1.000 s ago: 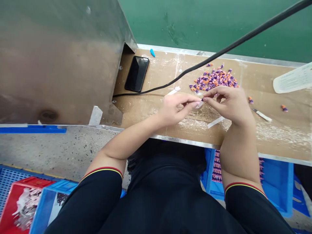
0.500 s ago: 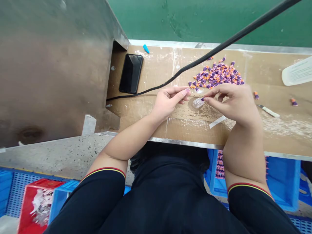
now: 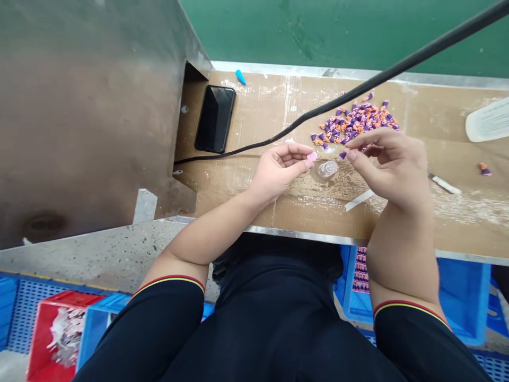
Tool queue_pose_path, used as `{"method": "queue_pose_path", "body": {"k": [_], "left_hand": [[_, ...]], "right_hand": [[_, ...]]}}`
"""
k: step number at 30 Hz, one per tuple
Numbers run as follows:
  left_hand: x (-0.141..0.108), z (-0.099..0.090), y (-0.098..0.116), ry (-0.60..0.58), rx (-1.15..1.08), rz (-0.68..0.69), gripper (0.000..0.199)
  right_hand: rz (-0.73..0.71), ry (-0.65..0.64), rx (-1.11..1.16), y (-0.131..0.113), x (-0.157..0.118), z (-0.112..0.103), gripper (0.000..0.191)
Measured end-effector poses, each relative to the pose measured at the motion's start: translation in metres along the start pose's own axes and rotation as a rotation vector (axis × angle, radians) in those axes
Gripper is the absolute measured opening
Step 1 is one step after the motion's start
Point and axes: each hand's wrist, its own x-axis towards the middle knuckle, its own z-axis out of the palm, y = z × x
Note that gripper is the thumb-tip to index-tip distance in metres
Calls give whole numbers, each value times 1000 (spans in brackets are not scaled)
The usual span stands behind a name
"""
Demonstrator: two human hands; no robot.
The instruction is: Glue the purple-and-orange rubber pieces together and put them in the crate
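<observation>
My left hand is closed in a pinch on a small flat pink disc, just left of a little clear round pot on the cardboard. To the right of the pot, my right hand pinches a tiny purple cone-shaped piece between thumb and fingers. Behind that hand lies a heap of small purple and orange pieces, partly covered by the fingers. What the pot contains is too small to make out.
A black cable crosses above the cardboard-covered bench. A phone and a blue tip lie left. On the right are a knife, a white strip, one loose piece and a whitish container.
My right hand has lifted the purple piece away from the clear pot, to the right and slightly back. The pink disc in my left hand now shows more fully.
</observation>
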Motion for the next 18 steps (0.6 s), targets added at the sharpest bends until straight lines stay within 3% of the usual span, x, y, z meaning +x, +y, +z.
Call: {"method": "queue_pose_path", "body": {"k": [8, 14, 18], "left_hand": [[-2, 0, -6, 54, 102, 104, 46], [-8, -1, 0, 164, 346, 374, 32], [-8, -3, 4, 99, 511, 539, 16]], "right_hand": [[42, 84, 201, -9, -7, 33, 34], [103, 75, 332, -13, -14, 57, 37], [100, 107, 346, -8, -13, 59, 39]]}}
